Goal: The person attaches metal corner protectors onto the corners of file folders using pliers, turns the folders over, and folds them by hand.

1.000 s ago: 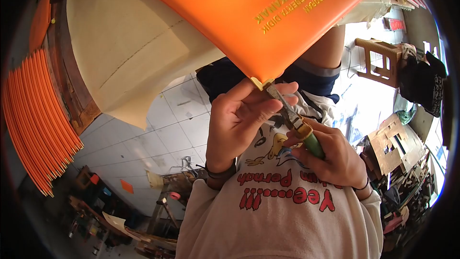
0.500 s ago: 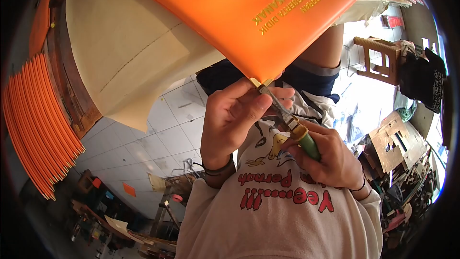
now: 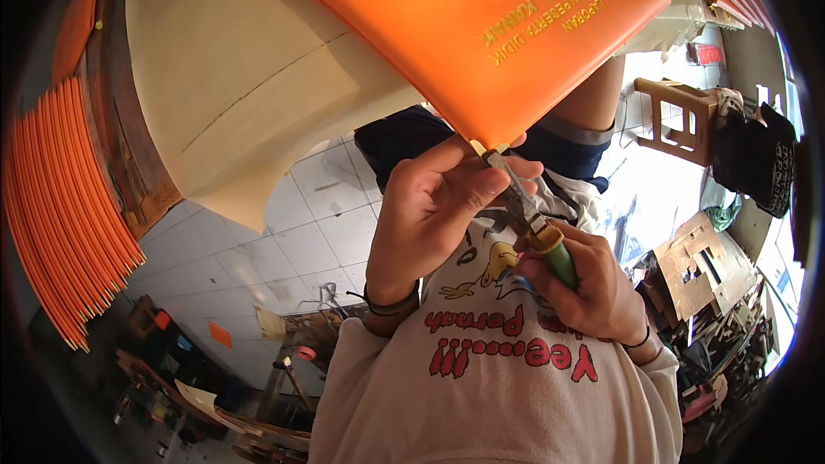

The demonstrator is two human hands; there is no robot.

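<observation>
An orange report folder (image 3: 507,51) with gold lettering slants down towards me from the top. At its near corner sits a small gold metal corner piece (image 3: 478,147), with the jaws of a pair of green-handled pliers (image 3: 521,203) against it. My right hand (image 3: 593,279) is closed around the pliers' handles, close to my shirt. My left hand (image 3: 443,206) is at the folder's corner, its thumb beside the pliers' head and its fingers curled behind. The exact grip of those fingertips is partly hidden.
Beige sheet material (image 3: 232,77) covers the work surface under the folder. A stack of orange folders (image 3: 69,215) lies at the left. On the right are a tan plastic stool (image 3: 675,120), a black bag (image 3: 756,159) and piled board scraps (image 3: 705,275).
The folder corner, pliers and both hands have shifted slightly right in view. The pliers still sit at the gold corner piece, and neither hand has let go.
</observation>
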